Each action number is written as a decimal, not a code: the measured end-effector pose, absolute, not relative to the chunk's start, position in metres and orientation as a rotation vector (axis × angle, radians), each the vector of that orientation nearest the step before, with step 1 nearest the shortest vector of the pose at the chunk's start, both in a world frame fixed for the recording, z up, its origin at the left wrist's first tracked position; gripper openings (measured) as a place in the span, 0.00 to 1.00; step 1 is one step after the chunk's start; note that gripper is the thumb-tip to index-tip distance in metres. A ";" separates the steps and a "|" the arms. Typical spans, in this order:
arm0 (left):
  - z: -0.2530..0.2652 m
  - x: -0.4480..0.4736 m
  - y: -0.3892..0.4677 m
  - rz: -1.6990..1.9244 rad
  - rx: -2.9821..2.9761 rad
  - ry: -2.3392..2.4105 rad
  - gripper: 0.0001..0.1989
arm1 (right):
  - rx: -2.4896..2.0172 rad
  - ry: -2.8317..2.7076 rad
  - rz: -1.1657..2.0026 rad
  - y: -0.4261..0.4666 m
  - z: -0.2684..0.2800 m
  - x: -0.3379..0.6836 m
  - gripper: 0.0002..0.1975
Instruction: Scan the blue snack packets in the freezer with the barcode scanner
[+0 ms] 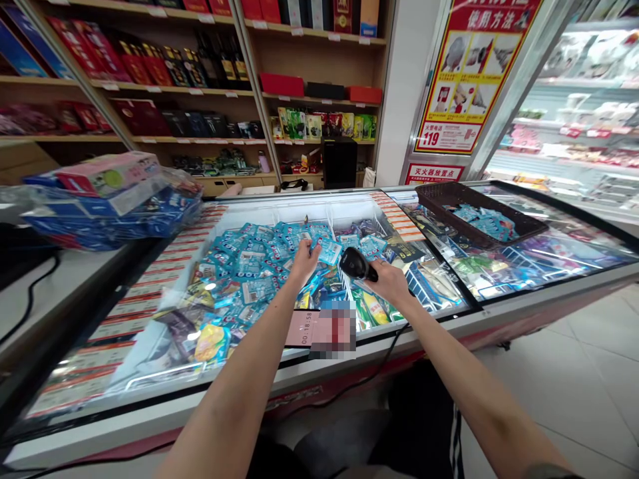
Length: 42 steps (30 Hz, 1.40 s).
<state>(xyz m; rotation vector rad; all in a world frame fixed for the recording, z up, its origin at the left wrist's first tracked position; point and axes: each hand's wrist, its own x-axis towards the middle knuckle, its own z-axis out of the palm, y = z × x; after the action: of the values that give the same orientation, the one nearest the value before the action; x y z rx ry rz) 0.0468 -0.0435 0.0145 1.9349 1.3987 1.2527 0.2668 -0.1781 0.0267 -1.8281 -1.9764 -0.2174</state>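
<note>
Over the glass-topped chest freezer, my left hand (304, 261) pinches a small blue packet (329, 251) between thumb and fingers. My right hand (391, 283) is wrapped round the handle of a black barcode scanner (355, 263), its head close to the packet's right end. Many similar blue packets (259, 258) lie spread over the glass, to the left of and beyond my left hand. A phone (301, 328) showing a timer rests near the front edge, below my hands. Part of its screen is blurred out.
A brown plastic basket (432, 198) with more blue packets stands at the right. Stacked boxes in plastic wrap (110, 199) sit at the left. A black cable (384, 362) hangs along the freezer's front. Stocked shelves (239, 88) line the back.
</note>
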 end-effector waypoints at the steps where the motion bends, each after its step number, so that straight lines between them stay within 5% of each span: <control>1: 0.015 0.047 -0.043 1.240 1.934 1.401 0.16 | -1.831 -1.975 -0.223 -0.178 0.027 0.267 0.17; 29: 0.014 0.049 -0.041 1.173 1.914 1.448 0.16 | -1.784 -1.983 -0.248 -0.176 0.028 0.261 0.18; 36: 0.023 0.051 -0.047 1.407 1.916 1.636 0.18 | -1.881 -1.753 -0.162 -0.166 0.035 0.272 0.14; 42: 0.030 0.039 -0.045 1.248 2.198 1.904 0.18 | -1.958 -1.638 -0.123 -0.160 0.037 0.286 0.14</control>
<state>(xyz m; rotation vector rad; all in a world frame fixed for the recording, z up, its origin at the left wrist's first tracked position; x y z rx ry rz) 0.0393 -0.0453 0.0301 2.1975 1.9044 1.2476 0.2858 -0.1597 0.0371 -1.9576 -1.6380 -0.1235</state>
